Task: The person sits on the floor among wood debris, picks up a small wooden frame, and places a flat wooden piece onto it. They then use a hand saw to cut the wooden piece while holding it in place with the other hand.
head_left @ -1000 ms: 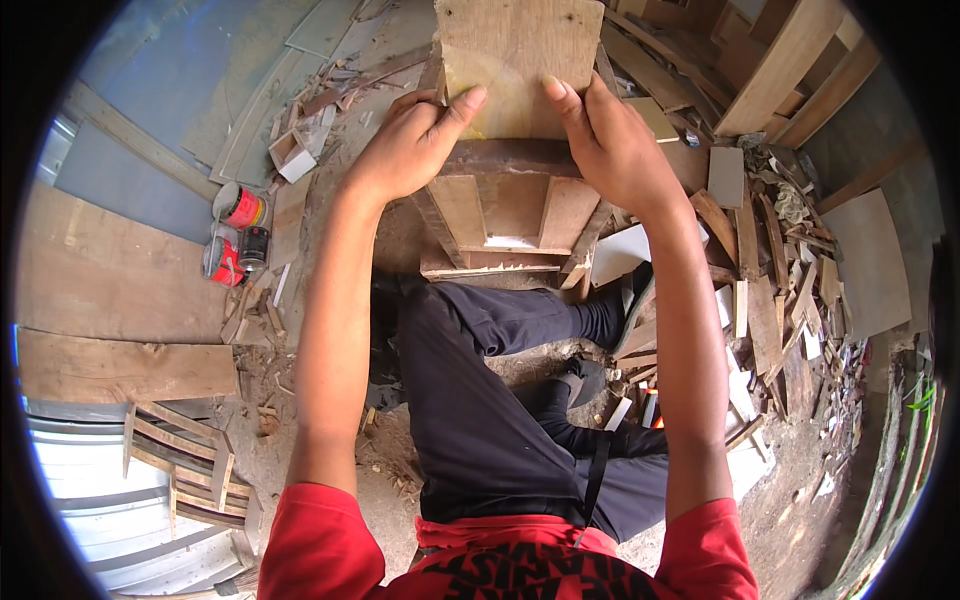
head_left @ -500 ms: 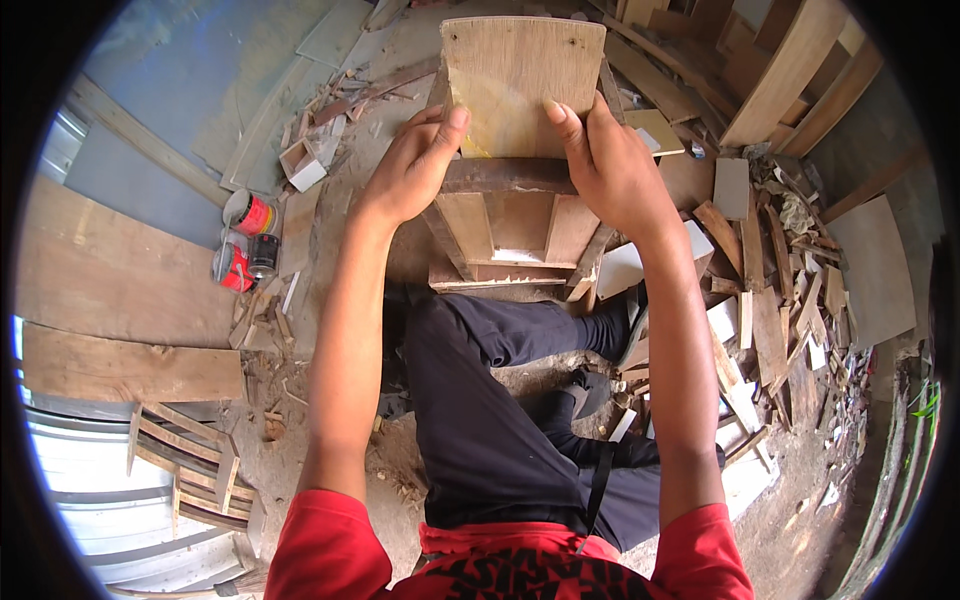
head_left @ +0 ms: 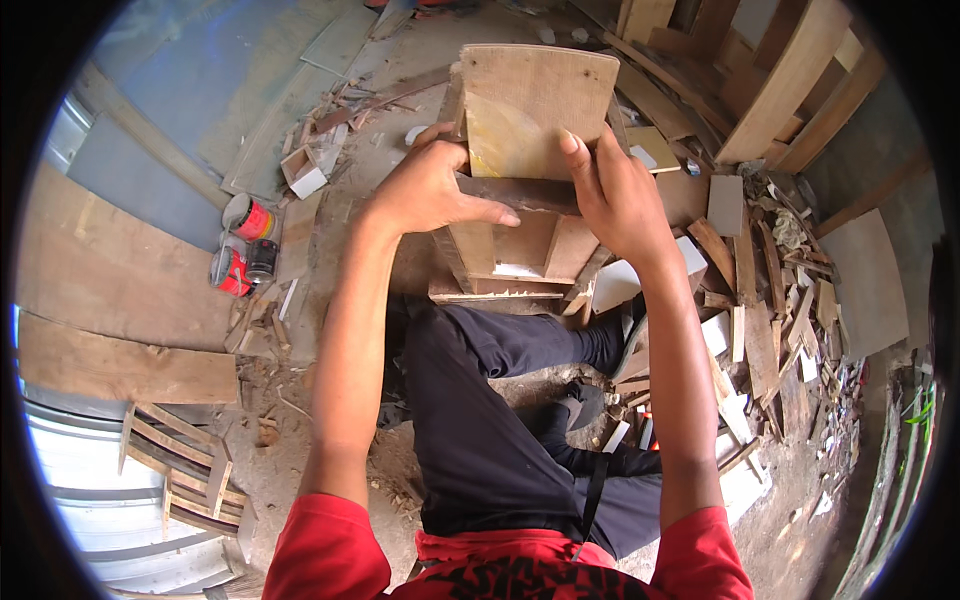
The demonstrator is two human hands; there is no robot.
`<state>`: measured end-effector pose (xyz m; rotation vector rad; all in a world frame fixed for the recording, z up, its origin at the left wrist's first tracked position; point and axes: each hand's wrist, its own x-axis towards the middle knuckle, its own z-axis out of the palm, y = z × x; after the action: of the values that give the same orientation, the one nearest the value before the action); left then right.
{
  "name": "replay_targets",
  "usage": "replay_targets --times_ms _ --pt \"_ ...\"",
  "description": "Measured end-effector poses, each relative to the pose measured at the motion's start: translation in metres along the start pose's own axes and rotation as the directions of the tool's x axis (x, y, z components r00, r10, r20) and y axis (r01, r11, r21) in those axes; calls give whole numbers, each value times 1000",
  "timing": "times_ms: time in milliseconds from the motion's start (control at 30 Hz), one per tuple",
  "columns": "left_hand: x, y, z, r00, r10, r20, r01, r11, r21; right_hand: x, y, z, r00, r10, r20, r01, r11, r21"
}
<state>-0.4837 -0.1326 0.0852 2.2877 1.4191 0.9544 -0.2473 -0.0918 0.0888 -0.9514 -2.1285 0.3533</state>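
A light plywood board (head_left: 540, 105) with a yellowish stain and rounded top corners stands tilted at the top of a wooden frame (head_left: 575, 245). Across the frame, below the board, runs a dark wooden rail (head_left: 535, 197). My left hand (head_left: 425, 190) is closed around the rail's left end, its thumb stretched along the underside and its fingers mostly hidden behind. On the other side my right hand (head_left: 625, 200) grips the board's lower right edge, thumb on the front face, fingers along the side. Between the frame's slanted legs shows a pale inner panel.
Paint cans (head_left: 247, 217) and a small open box (head_left: 303, 172) stand at the left. Wood offcuts (head_left: 760, 300) are heaped at the right, with tall planks (head_left: 785, 80) leaning behind. A slatted wooden piece (head_left: 190, 465) lies lower left. My bent legs (head_left: 490, 420) are below the frame.
My left hand has gone from the board's left edge to the dark rail, its thumb now below it. The board and rail sit slightly lower in view. My right hand keeps its grip.
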Motion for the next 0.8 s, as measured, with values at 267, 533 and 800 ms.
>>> replay_targets --times_ms 267,533,800 --pt "2 7 2 992 -64 106 88 965 -247 -55 99 0 638 64 -768 234 934 272" --pt "2 5 8 967 -228 118 250 936 -246 -384 310 73 468 716 -518 -789 603 122" --pt "0 2 1 965 -257 59 263 955 -139 -512 288 122 437 881 -182 -889 454 60"
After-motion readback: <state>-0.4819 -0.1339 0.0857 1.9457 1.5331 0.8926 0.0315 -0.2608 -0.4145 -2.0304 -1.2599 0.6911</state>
